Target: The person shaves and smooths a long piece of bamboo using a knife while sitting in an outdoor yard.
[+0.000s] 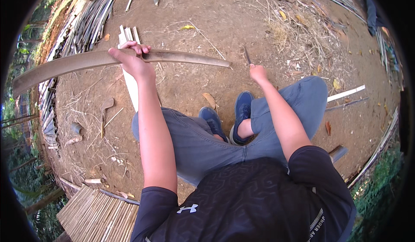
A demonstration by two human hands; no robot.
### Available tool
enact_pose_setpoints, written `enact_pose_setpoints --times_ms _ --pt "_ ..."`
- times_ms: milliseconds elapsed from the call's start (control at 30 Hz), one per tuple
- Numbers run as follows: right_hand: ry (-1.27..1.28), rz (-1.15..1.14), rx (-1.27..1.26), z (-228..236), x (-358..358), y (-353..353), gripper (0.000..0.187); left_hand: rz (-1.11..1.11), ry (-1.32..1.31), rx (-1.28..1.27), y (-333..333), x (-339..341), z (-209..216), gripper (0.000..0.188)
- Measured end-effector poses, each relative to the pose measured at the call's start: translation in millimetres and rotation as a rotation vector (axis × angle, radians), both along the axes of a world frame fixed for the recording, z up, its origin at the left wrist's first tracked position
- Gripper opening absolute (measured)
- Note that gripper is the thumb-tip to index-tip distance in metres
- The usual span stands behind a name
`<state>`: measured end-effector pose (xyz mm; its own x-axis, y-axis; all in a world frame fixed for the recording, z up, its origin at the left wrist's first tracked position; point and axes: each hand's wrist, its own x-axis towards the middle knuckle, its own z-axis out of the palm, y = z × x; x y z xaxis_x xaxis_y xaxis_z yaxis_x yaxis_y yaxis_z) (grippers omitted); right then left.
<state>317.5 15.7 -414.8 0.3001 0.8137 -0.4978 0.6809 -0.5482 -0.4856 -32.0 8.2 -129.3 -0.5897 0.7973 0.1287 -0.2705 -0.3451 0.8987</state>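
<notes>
My left hand (137,64) is closed round a long split bamboo strip (186,57), brown and slightly curved in this wide view. The strip lies crosswise in front of me, one end far out to the left, the other near the middle. In my right hand (258,74) is a knife (247,55), its thin dark blade pointing away from me. A gap separates the blade from the strip's right end. Pale, narrow split strips (131,88) lie on the ground beyond my left knee, partly hidden under the left hand and the bamboo strip.
Stacked bamboo poles (91,23) line the left side. A hatchet-like tool (105,112) and a short dark tube (77,128) lie to the left. A slatted bamboo platform (98,214) is at lower left. Dry shavings (302,34) cover ground at upper right; a white strip (346,93) lies right.
</notes>
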Motion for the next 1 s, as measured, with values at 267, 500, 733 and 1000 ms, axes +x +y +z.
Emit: enact_pose_setpoints --times_ms 267,500,733,1000 --pt "0.559 -0.148 -0.114 62 -11 -30 0.039 -0.072 -0.096 0.233 -1 -18 -11 0.055" --pt "0.534 -0.129 -0.109 61 -11 -46 0.039 0.094 0.187 0.134 -5 -5 11 0.038" --pt "0.506 0.052 0.010 103 -46 -46 0.040 0.127 0.044 0.223 -16 -26 20 0.053" --pt "0.418 0.548 0.175 241 -157 -43 0.047 0.064 -0.096 0.245 -25 -26 27 0.072"
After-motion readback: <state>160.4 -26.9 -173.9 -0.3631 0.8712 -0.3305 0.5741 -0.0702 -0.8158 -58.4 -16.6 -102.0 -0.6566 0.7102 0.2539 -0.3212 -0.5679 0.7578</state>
